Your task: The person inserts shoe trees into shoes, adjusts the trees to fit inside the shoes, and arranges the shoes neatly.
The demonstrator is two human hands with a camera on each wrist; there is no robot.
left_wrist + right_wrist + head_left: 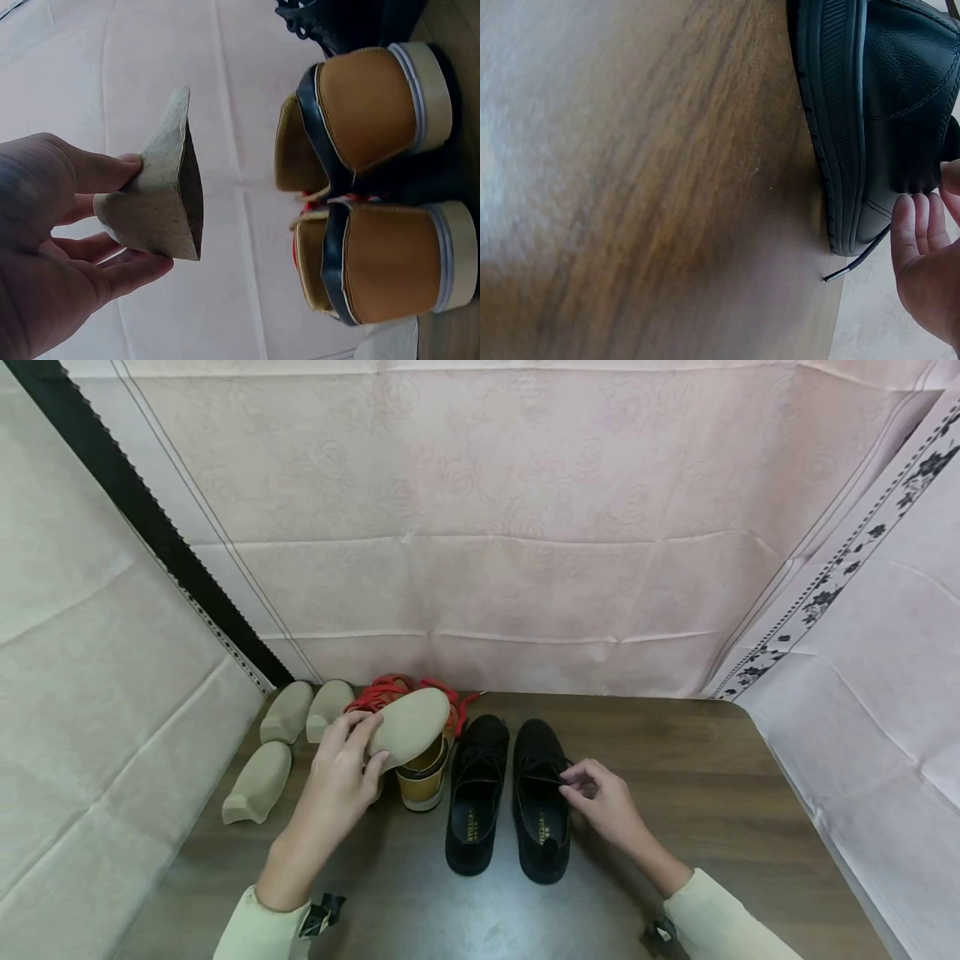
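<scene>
My left hand pinches a beige moulded-pulp shoe insert between thumb and fingers, in the air over a pair of tan shoes with red laces. The left wrist view shows the insert from its hollow end, apart from the tan shoes. Two black lace-up shoes stand side by side, toes to the back: the left one and the right one. At the outer side of the right one, my right hand pinches the edge by the laces; a loose lace end hangs near the toe.
Three more pulp inserts lie at the left of the wooden table: two at the back and one in front. Pale patterned cloth walls in the back and both sides.
</scene>
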